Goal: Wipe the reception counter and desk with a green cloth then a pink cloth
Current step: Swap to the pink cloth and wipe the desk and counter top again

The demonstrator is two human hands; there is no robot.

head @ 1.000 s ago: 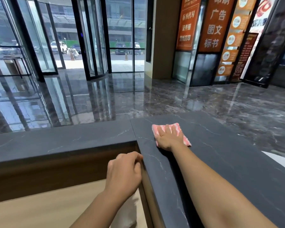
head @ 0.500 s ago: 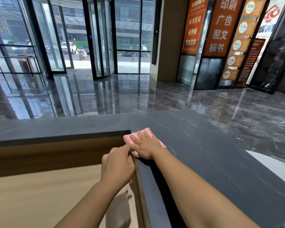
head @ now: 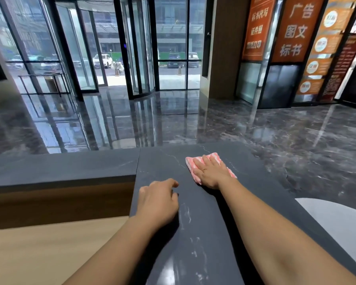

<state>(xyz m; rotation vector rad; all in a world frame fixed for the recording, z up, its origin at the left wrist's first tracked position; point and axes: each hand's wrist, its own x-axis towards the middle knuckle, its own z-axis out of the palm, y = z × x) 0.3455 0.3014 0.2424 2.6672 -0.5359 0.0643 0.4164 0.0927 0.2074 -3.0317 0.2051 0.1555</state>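
The counter (head: 162, 165) is your work surface: a dark stone top that turns a corner at the seam ahead of you. With a pink cloth in play and no green one in view, you are probably on the second pass. Cover the top in overlapping strokes from the far edge back toward you, and take in the seam and the inner lip.

The desk (head: 39, 254), pale wood, lies below on your left and likely comes after.

Your left hand (head: 158, 202) rests on the counter near its inner edge, fingers loosely curled, holding nothing. Use it as a brace, and lift it clear when a stroke comes that way.

Your right hand (head: 213, 173) lies flat, fingers straight and slightly spread, pressing down on the cloth. Press with the whole palm so the cloth slides rather than bunches.

The cloth (head: 190, 163), folded and striped pink and white, sits under that hand on the counter, to the right of the seam.
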